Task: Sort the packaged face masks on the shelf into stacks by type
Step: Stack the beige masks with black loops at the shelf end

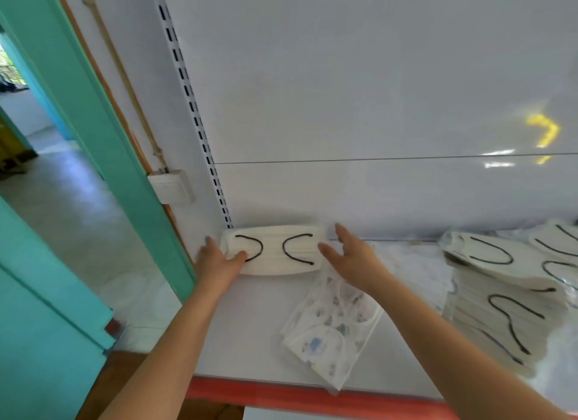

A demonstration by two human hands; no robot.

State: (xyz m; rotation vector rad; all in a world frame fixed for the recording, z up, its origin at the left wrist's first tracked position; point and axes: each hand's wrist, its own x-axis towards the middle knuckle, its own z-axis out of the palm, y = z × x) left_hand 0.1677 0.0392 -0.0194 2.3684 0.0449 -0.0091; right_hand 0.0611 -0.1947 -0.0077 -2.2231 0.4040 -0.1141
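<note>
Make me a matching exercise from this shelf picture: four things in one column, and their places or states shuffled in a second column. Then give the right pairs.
Things
1. white mask pack with black ear loops
2. printed mask pack
3. pile of mask packs
4. red edge strip

Places or states
A. heaped untidily at the right end of the shelf
B. runs along the shelf's front
C. at the back left corner, between the left hand and the right hand
D. lies slantwise near the shelf's front, partly under the right wrist

Pairs: 1-C, 2-D, 3-A, 4-B
</note>
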